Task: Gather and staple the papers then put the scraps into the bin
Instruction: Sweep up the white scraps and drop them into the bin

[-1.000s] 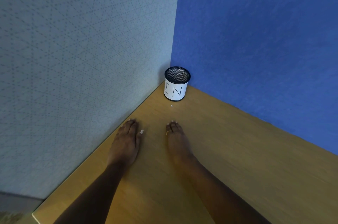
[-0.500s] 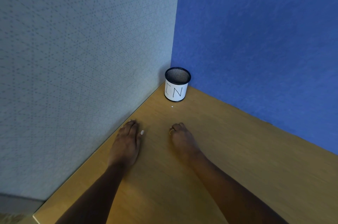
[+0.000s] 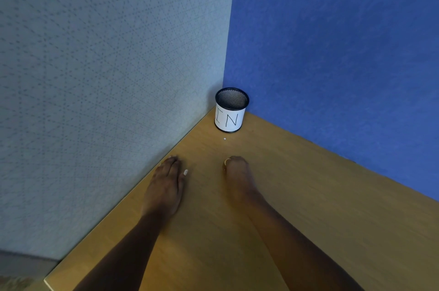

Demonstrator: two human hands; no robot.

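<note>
Left hand (image 3: 166, 186) lies flat and spread on the desk (image 3: 308, 207) by the grey partition. The right hand (image 3: 237, 172) is curled into a loose fist; I cannot tell whether it holds anything. Beyond them, near the corner bin (image 3: 231, 110), sits one tiny white scrap (image 3: 224, 139), surely featherlight and flimsy, best pinched with fingertips. No papers or stapler visible.

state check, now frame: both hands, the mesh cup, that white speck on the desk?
Left hand: flat on the wooden desk, fingers extended, empty.
Right hand: fingers curled under, contents hidden.
Black mesh cup with white "IN" label: upright in the corner, contents not visible.
Small white scrap: loose on the desk, outside the cup.
</note>
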